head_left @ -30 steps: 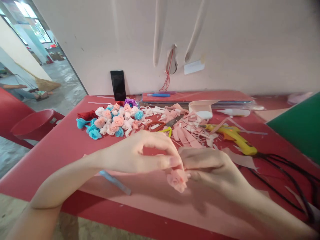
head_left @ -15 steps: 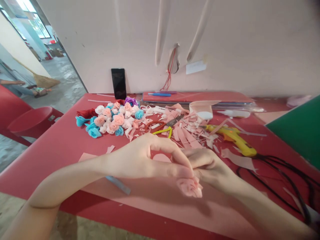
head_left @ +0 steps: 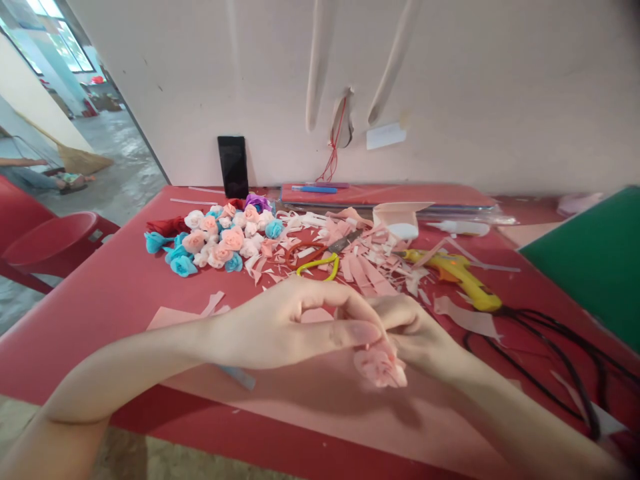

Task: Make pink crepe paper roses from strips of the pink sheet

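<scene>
A small pink paper rose hangs head-down between my two hands, above a large pink paper sheet. My left hand pinches the rose near its base with thumb and forefinger. Close against it, my right hand is closed at the base from the other side; its fingertips are partly hidden behind the left. Just beyond the hands lie scissors with yellow and red handles among pink paper scraps. A blue strip rests under my left forearm.
Finished paper roses in pink, white and blue are heaped at the left. A yellow glue gun with black cables lies right. A phone leans on the back wall. A green board stands at right, a red chair at left.
The view has shifted slightly, so the background sits a little further left. Both hands keep their hold on the rose, with the left thumb raised slightly and the flower turned a little.
</scene>
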Available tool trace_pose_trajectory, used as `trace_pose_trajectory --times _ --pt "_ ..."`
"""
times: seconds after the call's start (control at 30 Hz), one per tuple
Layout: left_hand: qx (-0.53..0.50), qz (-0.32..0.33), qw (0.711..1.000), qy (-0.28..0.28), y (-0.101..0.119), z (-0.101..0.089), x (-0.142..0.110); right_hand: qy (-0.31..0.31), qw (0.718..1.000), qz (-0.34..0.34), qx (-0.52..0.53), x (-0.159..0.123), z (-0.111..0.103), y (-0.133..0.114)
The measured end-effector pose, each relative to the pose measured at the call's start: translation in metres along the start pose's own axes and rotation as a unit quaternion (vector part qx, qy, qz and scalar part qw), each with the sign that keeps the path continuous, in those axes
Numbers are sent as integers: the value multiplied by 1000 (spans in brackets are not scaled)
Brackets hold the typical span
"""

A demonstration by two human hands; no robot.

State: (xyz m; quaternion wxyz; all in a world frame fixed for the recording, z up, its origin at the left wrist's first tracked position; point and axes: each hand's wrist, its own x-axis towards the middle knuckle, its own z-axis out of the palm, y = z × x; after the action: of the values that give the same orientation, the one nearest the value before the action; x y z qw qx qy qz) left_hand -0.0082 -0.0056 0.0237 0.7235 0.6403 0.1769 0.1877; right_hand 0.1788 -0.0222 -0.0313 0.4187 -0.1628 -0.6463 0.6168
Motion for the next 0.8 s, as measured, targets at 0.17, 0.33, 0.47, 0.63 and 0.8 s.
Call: trace_pose_trajectory --times 0.17,0.33,0.47,0.63,0.8 --pt "46 43 998 -18 1 1 -1 2 1000 -5 1 0 -2 2" --pt "213 41 976 22 3 2 -2 3 1000 5 -10 -2 -5 7" --pt "234 48 971 1 5 0 -2 -1 1000 14 -15 -4 -7 9" --pt "231 48 972 -12 2 -3 -1 -25 999 11 -16 -4 -8 9" --pt "242 58 969 -16 -1 -2 -4 -66 995 13 -71 -5 -10 13"
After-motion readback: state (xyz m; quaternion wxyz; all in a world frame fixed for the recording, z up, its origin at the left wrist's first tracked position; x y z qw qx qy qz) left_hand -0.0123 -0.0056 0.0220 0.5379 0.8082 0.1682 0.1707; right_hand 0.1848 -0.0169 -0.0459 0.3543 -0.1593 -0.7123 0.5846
